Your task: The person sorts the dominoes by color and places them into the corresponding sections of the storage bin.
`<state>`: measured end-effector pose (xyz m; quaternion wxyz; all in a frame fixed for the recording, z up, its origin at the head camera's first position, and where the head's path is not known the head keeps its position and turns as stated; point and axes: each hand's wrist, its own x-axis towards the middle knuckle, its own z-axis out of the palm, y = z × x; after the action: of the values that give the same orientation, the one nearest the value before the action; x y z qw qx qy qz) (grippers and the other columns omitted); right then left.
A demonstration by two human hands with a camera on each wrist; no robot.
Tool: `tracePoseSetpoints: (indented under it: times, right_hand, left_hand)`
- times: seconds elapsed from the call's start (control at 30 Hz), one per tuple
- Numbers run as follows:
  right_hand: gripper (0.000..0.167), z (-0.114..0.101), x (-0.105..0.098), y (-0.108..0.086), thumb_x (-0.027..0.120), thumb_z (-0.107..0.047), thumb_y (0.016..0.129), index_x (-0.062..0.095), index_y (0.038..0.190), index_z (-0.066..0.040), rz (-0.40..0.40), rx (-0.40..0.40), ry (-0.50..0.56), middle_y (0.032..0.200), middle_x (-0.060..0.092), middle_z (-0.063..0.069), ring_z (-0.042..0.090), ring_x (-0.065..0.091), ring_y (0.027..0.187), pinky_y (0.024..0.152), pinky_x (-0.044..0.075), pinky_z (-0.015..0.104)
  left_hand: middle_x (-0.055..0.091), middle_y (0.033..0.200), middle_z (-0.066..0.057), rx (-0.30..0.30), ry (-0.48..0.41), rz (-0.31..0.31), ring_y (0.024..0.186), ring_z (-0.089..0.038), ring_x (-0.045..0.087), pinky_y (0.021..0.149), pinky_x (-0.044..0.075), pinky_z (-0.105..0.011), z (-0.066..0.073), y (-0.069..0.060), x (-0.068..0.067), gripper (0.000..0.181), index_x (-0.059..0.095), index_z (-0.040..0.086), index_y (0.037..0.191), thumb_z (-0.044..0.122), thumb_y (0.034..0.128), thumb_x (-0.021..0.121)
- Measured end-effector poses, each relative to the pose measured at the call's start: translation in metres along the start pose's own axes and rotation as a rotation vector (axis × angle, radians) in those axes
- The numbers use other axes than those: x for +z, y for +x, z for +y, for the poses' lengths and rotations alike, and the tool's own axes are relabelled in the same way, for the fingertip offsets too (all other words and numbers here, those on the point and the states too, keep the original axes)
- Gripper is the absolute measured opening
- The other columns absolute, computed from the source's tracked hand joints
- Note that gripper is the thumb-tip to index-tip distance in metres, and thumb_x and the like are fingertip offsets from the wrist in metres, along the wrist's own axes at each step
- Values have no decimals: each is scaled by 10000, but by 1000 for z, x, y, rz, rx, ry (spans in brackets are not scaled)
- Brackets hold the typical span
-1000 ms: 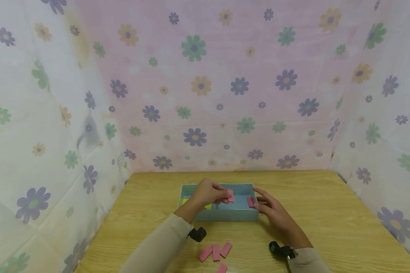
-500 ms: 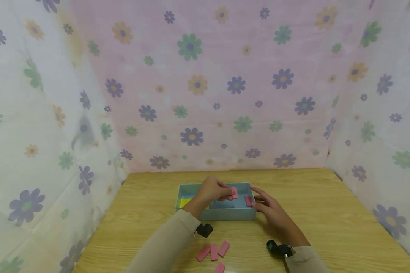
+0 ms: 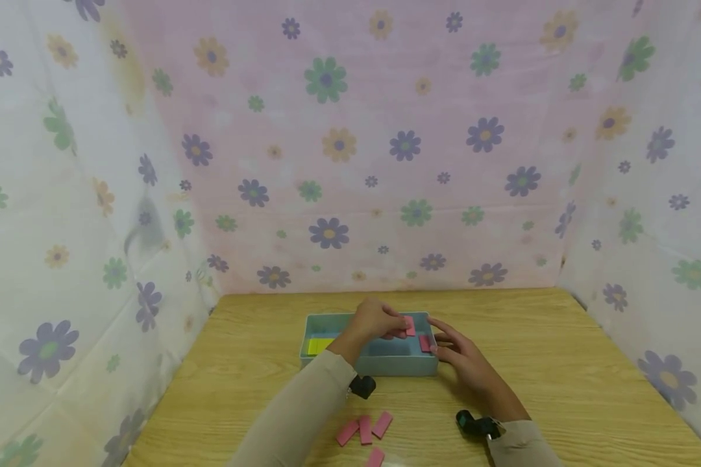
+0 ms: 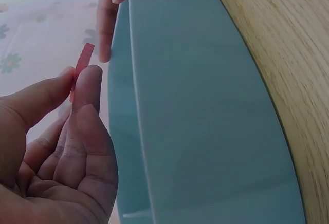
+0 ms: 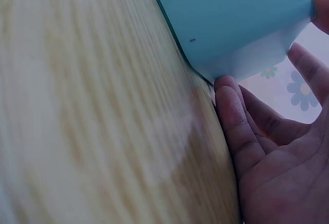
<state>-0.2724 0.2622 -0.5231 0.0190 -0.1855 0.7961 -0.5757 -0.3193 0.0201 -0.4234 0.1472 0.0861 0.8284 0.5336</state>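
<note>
My left hand (image 3: 375, 322) pinches a pink tile (image 3: 410, 325) between thumb and fingers, above the right half of a light blue box (image 3: 385, 366). In the left wrist view the pinched tile (image 4: 82, 66) stands on edge over the tips, beside the box wall (image 4: 205, 106). My right hand (image 3: 468, 362) is at the right end of the box, its fingers and thumb spread against that end; in the right wrist view, fingertips (image 5: 226, 88) touch the box near its base. Inside lie a pink tile (image 3: 424, 343) at the right end and yellow tiles (image 3: 320, 346) at the left.
Several pink tiles (image 3: 365, 429) lie on the wooden table (image 3: 257, 363) in front of the box, one of them cut off by the bottom edge of the head view. Flowered cloth (image 3: 380, 162) hangs behind the table and along both sides.
My left hand has moved a little to the right over the box with the pink tile in its pinch. My right hand stays at the box's right end. The head view has shifted slightly.
</note>
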Motion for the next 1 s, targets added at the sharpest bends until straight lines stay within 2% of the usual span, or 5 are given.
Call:
tracePoseSetpoints:
  times: [0.13, 0.27, 0.5, 0.77, 1.0]
  right_hand:
    - [574, 2, 0, 0, 532, -198, 1093, 331, 1630, -176, 4, -2, 13, 1485, 477, 315, 520, 546, 1306, 944, 550, 266]
    - [577, 1, 1, 0, 532, -188, 1091, 326, 1630, -167, -6, -1, 1, 1482, 475, 325, 518, 546, 1307, 942, 553, 274]
    - [577, 0, 0, 1, 554, -252, 1085, 346, 1623, -255, 15, 54, -1, 1491, 500, 257, 460, 558, 1309, 951, 544, 292]
    - [586, 0, -2, 1, 550, -267, 1087, 330, 1630, -262, 4, 53, -7, 1533, 451, 274, 492, 513, 1351, 984, 533, 422]
    - [578, 1, 0, 2, 536, -207, 1091, 330, 1631, -205, -11, 18, 5, 1485, 484, 306, 513, 537, 1315, 951, 559, 344]
  left_hand:
    - [774, 724, -51, 3, 21, 12, 776, -231, 787, 793, 645, -447, 0, 3, 7, 96, 826, 68, 859, 158, 892, 821]
    - [766, 693, -55, -23, 42, 33, 783, -256, 789, 778, 647, -444, -2, 6, 12, 88, 824, 66, 821, 133, 877, 824]
    - [763, 682, -44, -30, 89, 54, 812, -291, 789, 764, 648, -445, -1, 11, 18, 112, 818, 62, 776, 124, 868, 831]
    - [761, 670, -42, -63, 131, 76, 772, -253, 789, 775, 647, -439, -2, 15, 21, 123, 822, 53, 784, 133, 877, 837]
    - [761, 670, -56, -41, 141, 81, 779, -279, 788, 751, 647, -438, -2, 13, 21, 119, 822, 45, 770, 114, 866, 834]
